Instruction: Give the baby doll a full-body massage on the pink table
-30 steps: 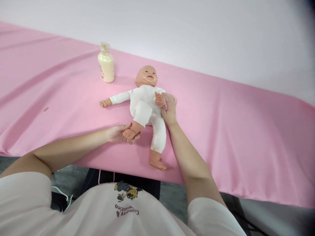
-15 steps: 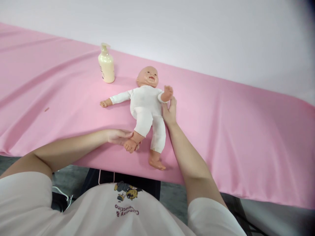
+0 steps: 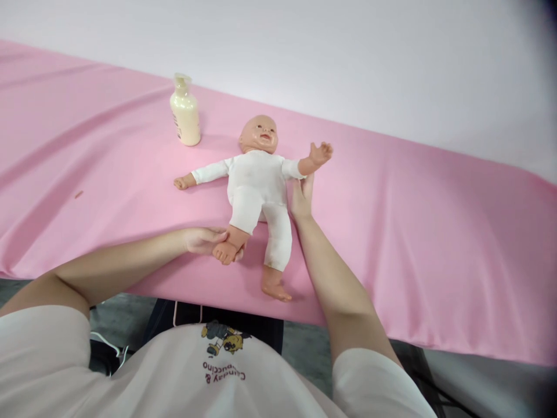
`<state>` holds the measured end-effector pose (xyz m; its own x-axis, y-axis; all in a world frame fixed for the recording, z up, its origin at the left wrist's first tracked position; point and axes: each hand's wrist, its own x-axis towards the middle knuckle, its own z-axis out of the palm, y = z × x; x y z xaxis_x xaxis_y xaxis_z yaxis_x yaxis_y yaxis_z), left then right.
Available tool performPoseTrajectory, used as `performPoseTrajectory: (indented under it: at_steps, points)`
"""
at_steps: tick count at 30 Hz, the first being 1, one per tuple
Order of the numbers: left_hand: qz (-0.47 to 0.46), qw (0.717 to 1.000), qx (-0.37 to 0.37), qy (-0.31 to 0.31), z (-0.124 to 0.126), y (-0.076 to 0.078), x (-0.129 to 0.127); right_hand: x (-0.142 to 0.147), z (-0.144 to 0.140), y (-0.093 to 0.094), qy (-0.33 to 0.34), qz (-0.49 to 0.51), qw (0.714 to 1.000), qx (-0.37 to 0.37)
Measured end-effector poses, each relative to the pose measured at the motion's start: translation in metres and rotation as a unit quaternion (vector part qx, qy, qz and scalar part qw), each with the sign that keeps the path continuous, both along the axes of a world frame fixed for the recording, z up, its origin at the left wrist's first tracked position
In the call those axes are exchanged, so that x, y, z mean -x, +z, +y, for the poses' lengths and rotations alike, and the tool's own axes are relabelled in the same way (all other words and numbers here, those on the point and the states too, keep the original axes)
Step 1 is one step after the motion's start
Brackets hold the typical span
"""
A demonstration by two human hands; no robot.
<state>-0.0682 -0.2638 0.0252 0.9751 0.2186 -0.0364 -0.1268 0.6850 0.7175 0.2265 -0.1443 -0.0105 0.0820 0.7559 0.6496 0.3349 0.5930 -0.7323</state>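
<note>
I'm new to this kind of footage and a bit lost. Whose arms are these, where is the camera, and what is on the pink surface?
The camera sits on a person's head and looks down, so the two bare arms are that person's own. A baby doll in a white suit lies face up on a table under a pink cloth. The left hand grips the doll's foot. The right hand is beside the doll's outstretched arm, fingers touching under it. A cream pump bottle stands upright beyond the doll.
</note>
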Motion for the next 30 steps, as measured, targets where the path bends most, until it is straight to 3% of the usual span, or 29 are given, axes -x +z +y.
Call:
performPoseTrajectory:
  at_steps: [8,13,18,21,26,30]
  points:
    - [0.005,0.998,0.036,0.055,-0.001,-0.008,0.000,0.004,-0.010,0.020,0.066,-0.184,0.979,-0.063]
    - [0.010,0.995,0.040,0.088,-0.001,-0.006,0.001,0.007,-0.008,0.019,0.055,-0.226,0.970,-0.067]
    - [-0.006,0.996,0.030,0.081,-0.001,-0.001,0.000,0.010,-0.010,0.019,0.058,-0.217,0.973,-0.045]
    - [0.022,0.999,-0.002,0.024,-0.002,0.004,0.003,0.010,-0.009,0.015,0.049,-0.146,0.988,-0.025]
    - [0.081,0.975,-0.097,-0.182,-0.002,0.013,0.011,0.004,0.007,-0.003,0.037,0.074,0.995,0.051]
    - [0.115,0.959,-0.131,-0.225,0.001,0.012,0.015,-0.001,0.018,-0.012,0.037,0.203,0.974,0.089]
